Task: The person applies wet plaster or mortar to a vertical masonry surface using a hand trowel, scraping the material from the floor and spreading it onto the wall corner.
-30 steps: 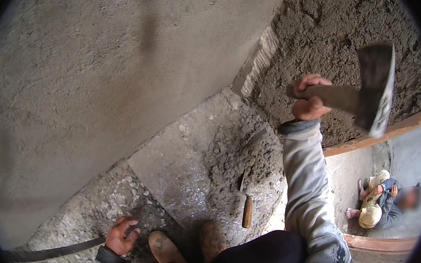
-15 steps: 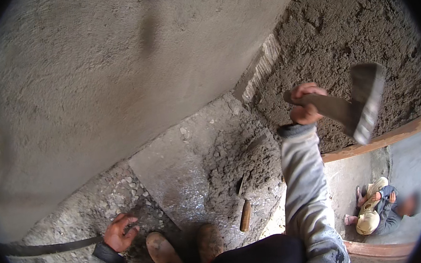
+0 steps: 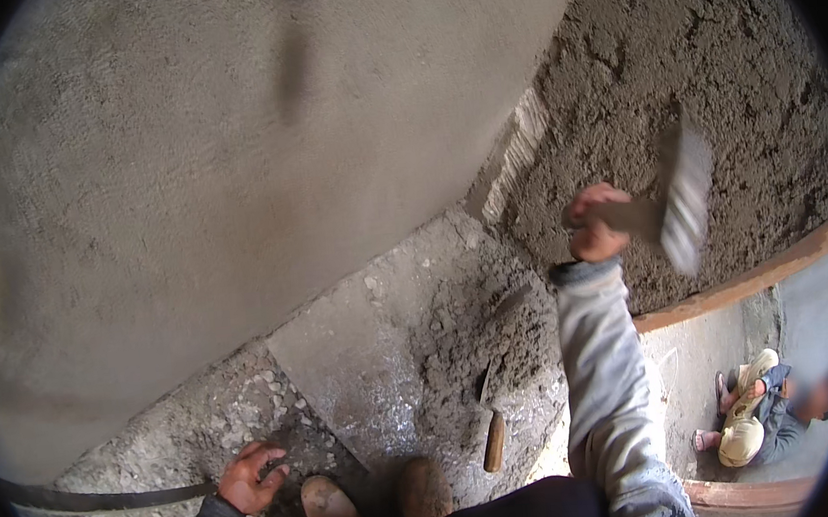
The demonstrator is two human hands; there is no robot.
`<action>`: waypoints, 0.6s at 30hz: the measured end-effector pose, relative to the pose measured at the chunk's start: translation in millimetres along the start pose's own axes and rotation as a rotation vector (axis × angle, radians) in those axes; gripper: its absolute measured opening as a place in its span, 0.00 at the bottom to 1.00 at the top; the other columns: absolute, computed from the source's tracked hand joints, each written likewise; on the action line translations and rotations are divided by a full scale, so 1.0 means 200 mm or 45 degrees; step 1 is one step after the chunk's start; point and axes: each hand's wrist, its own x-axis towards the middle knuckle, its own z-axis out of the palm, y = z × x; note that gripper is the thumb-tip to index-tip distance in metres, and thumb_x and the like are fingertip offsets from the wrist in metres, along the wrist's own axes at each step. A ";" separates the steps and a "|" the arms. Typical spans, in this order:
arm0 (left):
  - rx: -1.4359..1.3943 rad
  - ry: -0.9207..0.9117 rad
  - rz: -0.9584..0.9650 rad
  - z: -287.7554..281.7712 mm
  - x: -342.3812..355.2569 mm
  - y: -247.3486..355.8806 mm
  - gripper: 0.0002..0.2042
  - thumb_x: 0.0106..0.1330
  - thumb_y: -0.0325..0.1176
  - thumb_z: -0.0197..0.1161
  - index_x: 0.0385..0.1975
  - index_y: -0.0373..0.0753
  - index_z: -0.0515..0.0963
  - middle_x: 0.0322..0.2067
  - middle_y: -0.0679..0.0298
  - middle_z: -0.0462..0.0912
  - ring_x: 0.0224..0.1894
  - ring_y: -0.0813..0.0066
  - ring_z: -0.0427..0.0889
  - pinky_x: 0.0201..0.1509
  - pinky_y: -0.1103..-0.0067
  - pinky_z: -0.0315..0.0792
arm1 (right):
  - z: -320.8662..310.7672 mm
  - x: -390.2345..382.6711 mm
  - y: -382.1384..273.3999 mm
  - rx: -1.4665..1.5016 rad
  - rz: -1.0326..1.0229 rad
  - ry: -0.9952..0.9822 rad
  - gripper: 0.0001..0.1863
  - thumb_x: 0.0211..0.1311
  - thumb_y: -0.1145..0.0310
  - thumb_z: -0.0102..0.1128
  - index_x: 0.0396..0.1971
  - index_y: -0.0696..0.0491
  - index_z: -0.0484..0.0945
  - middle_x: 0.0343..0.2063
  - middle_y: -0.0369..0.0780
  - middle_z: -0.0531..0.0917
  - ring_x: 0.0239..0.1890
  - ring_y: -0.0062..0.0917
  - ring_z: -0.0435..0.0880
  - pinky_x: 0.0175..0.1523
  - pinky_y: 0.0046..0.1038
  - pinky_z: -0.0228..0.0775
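My right hand [image 3: 596, 223] is wrapped round the handle of a wide brush [image 3: 687, 200]. The brush head, pale along its outer edge, is smeared by motion. It is in front of rough, dark wet mortar [image 3: 701, 46] at the right; whether it touches the mortar I cannot tell. Low on the left, my left hand [image 3: 252, 477] holds nothing, its fingers loosely bent and apart. It is near my shoes, beside the end of a dark curved strip [image 3: 110, 500]. A trowel [image 3: 494, 439] with a wooden handle lies by my feet, its blade against a mortar heap [image 3: 510, 339].
A smooth grey plastered wall [image 3: 230, 176] fills the upper left. Rubble [image 3: 239, 402] lies along its foot, beside a flat board or slab [image 3: 344, 353]. A curved wooden edge [image 3: 751, 278] borders the mortar. Beyond it, lower right, a person [image 3: 758, 415] sits on the floor.
My right hand has moved slightly down, and the brush head has swung to the left. My left hand has moved a little right and down in the picture, still empty.
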 end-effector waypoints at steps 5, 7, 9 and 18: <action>-0.076 0.053 0.070 0.00 0.02 0.03 0.11 0.53 0.26 0.63 0.37 0.33 0.75 0.39 0.53 0.77 0.43 0.56 0.77 0.45 0.72 0.71 | -0.14 -0.18 0.24 -0.631 0.922 -0.462 0.31 0.58 0.40 0.52 0.19 0.59 0.73 0.11 0.37 0.70 0.15 0.21 0.70 0.20 0.28 0.61; 0.003 0.068 0.049 -0.02 -0.08 -0.04 0.11 0.54 0.28 0.62 0.37 0.33 0.76 0.39 0.52 0.77 0.41 0.54 0.78 0.42 0.71 0.73 | -0.08 -0.15 -0.02 -0.332 1.047 -0.448 0.29 0.58 0.40 0.52 0.21 0.56 0.74 0.12 0.34 0.71 0.14 0.17 0.68 0.19 0.23 0.59; -0.056 0.013 -0.122 -0.03 -0.13 -0.05 0.12 0.54 0.28 0.62 0.37 0.33 0.76 0.39 0.53 0.77 0.41 0.54 0.78 0.42 0.72 0.72 | 0.01 -0.07 -0.23 -0.077 0.677 -0.259 0.27 0.58 0.41 0.52 0.22 0.54 0.73 0.13 0.33 0.71 0.13 0.15 0.67 0.18 0.18 0.57; -0.068 0.060 0.080 -0.02 0.01 -0.02 0.11 0.54 0.28 0.62 0.38 0.34 0.75 0.40 0.53 0.77 0.41 0.54 0.78 0.42 0.68 0.73 | -0.07 -0.17 0.25 -0.527 1.288 -0.467 0.30 0.55 0.42 0.54 0.16 0.58 0.73 0.09 0.37 0.71 0.11 0.21 0.70 0.18 0.26 0.65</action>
